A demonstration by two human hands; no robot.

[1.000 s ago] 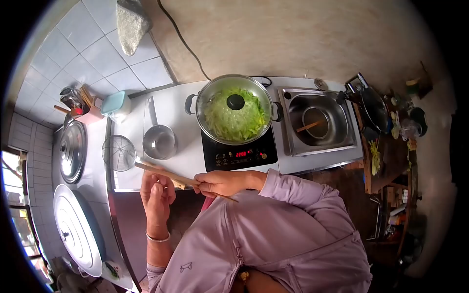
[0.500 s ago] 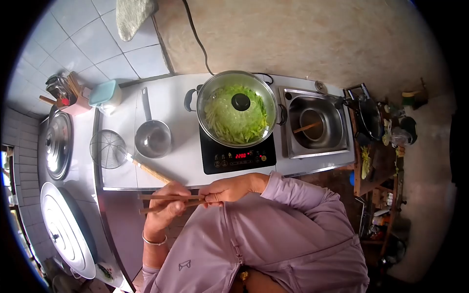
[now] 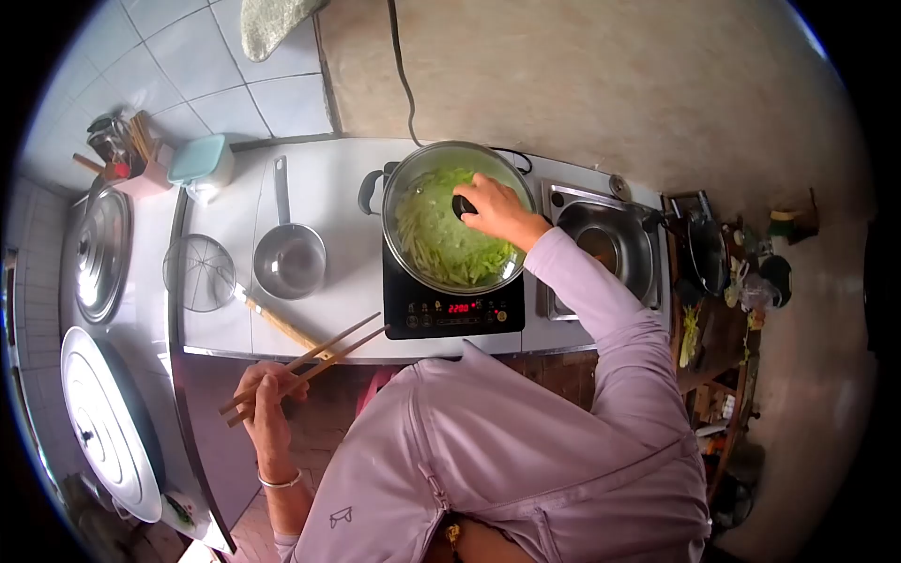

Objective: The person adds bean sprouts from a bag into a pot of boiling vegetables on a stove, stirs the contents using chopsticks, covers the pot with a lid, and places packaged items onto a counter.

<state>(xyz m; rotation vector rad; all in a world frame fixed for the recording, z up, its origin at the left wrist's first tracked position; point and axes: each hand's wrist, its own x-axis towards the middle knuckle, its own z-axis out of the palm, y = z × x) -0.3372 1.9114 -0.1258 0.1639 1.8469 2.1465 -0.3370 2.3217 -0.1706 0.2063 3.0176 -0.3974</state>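
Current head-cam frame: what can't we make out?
All in the head view:
- Lid knob: partly covered by the right hand.
- Sink: its near-left part is hidden behind the right sleeve.
- Chopsticks: a stretch is hidden by the left hand.
- Pale hanging item: cut off by the top edge.
- Shelf items, right: too small and dark to identify.

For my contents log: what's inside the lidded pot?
Cut green vegetables show through the glass lid. The right hand and black knob hide whatever lies beneath them.
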